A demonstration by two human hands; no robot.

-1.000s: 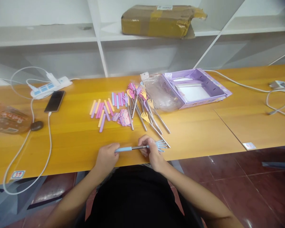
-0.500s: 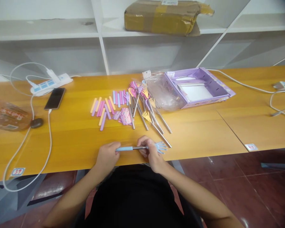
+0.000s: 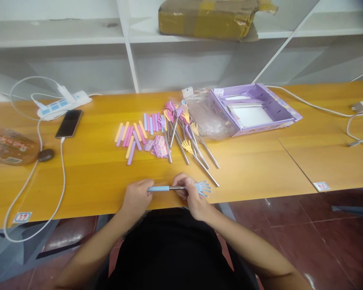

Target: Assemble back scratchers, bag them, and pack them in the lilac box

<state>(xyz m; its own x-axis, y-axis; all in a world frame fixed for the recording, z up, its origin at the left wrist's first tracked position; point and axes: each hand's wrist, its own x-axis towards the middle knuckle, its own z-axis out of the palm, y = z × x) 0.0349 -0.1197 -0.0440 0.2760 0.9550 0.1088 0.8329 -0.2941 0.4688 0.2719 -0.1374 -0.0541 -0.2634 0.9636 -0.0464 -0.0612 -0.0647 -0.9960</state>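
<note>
Two hands point(image 3: 136, 198) hold one back scratcher point(image 3: 159, 188) (light blue).

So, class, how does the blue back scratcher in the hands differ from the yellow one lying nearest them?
The blue back scratcher has a light-blue sleeve on its rod; the yellow back scratcher shows bare metal. The blue one is held crosswise by the left hand and right hand; the yellow one lies slantwise on the table. Both have metal rods and splayed, hand-shaped heads.
</note>
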